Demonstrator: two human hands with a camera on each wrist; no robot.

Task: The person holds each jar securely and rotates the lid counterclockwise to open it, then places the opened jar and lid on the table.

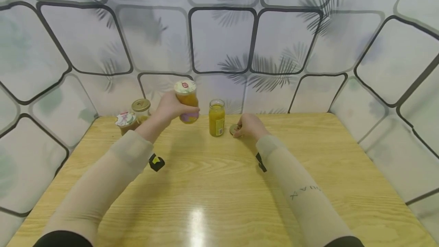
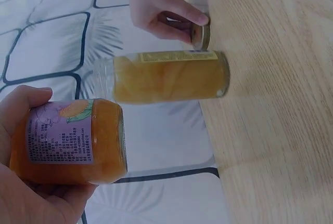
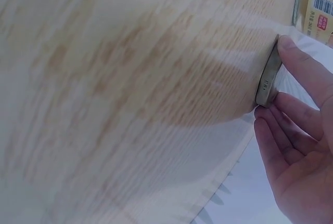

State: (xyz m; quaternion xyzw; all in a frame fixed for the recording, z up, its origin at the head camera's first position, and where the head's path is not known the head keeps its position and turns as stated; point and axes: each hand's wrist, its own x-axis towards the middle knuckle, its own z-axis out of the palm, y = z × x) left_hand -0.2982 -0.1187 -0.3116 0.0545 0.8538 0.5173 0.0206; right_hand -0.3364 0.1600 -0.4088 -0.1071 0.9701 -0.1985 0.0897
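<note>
My left hand (image 1: 170, 106) grips a jar (image 1: 187, 100) of orange contents, raised above the table, with a patterned pale cover on top and a purple label (image 2: 60, 135) on its side. Right of it, a glass jar (image 1: 217, 120) of yellow contents stands upright on the table, its mouth uncovered. Just beyond that jar, my right hand (image 1: 253, 125) pinches a gold metal lid (image 3: 269, 73) by its edge, between thumb and fingers. The lid lies flat at the tabletop, partly covered by the fingers in the head view.
At the table's back left stand a gold-lidded jar (image 1: 141, 106) and a jar with a floral cover (image 1: 126, 120), both partly behind my left arm. A patterned wall covering (image 1: 223, 41) rises right behind the wooden table (image 1: 212, 178).
</note>
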